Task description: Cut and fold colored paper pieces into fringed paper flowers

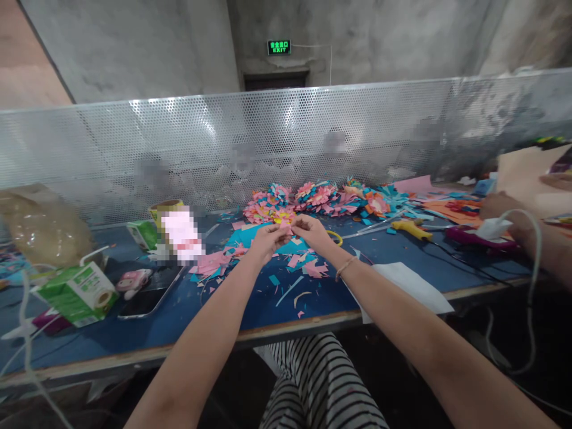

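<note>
A small piece of pink paper (pixel 285 224) is pinched between my two hands above the blue table. My left hand (pixel 269 241) holds its left side with closed fingers, and my right hand (pixel 310 231) grips the right side. Under and around them lie blue paper sheets (pixel 250 237) and cut pink strips (pixel 213 262). Just behind the hands, pink and blue paper flowers (pixel 268 205) are heaped against the perforated metal screen.
On the left are a phone (pixel 149 298), a green carton (pixel 80 292) and a plastic bag (pixel 44 226). A yellow glue gun (pixel 411 230) with its cord and a white sheet (pixel 406 289) lie to the right. Another person's arm (pixel 522 238) reaches in at far right.
</note>
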